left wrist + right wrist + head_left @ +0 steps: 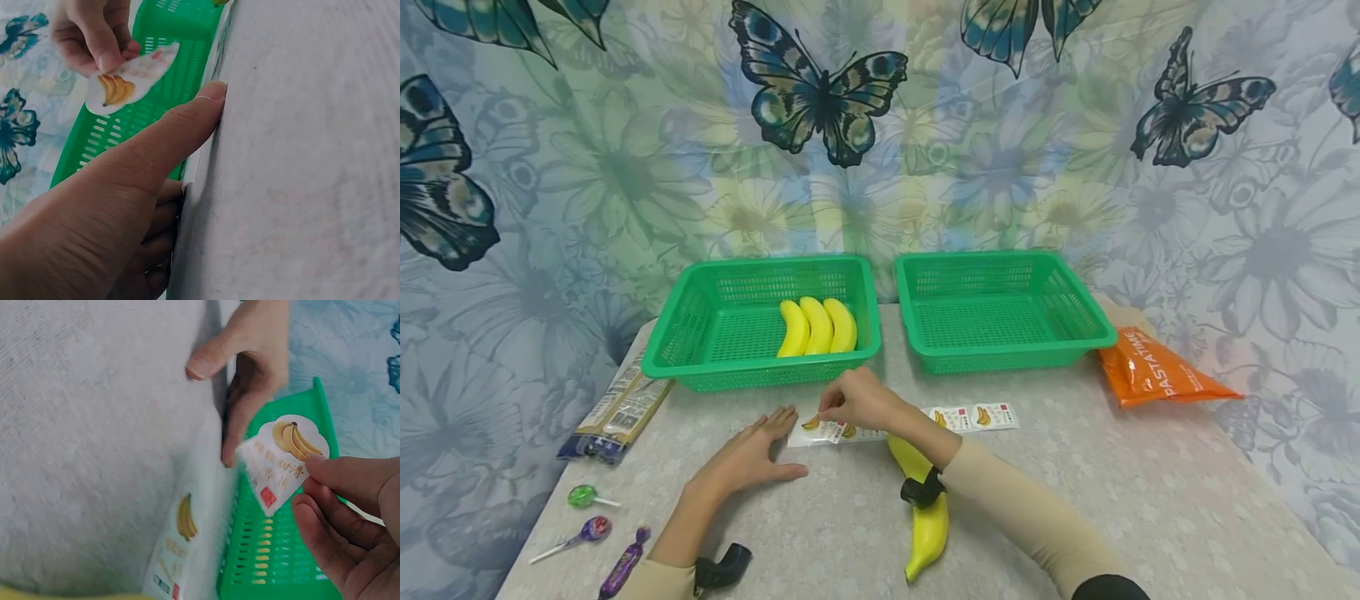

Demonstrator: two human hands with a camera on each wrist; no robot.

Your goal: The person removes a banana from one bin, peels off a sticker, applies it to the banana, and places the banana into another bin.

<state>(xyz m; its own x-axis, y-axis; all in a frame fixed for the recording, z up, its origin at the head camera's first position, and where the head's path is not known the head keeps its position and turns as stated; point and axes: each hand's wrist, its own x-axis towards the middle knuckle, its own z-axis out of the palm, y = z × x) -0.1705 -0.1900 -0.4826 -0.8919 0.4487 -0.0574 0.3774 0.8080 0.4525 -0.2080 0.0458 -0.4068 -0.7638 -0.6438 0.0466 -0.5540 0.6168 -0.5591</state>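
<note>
My right hand (867, 402) pinches a white banana sticker (278, 465) between thumb and fingers. In the right wrist view the sticker, printed with a banana bunch and a red mark, appears lifted off the backing. Beneath the right hand runs a sticker strip (997, 416) printed with more bananas. My left hand (741, 460) rests on the table with fingers stretched out, fingertips by the strip's left end; whether they touch it I cannot tell. A loose yellow banana (928, 533) lies under the right forearm, its upper part partly hidden by the wrist and a black strap.
Behind the hands stand two green baskets; the left basket (760, 381) holds three bananas (818, 327), and the right basket (1000, 360) is to its side. An orange pasta packet (1157, 371) lies far right. On the left are a packet (617, 408), two lollipops (582, 497) and a purple-wrapped candy (623, 567).
</note>
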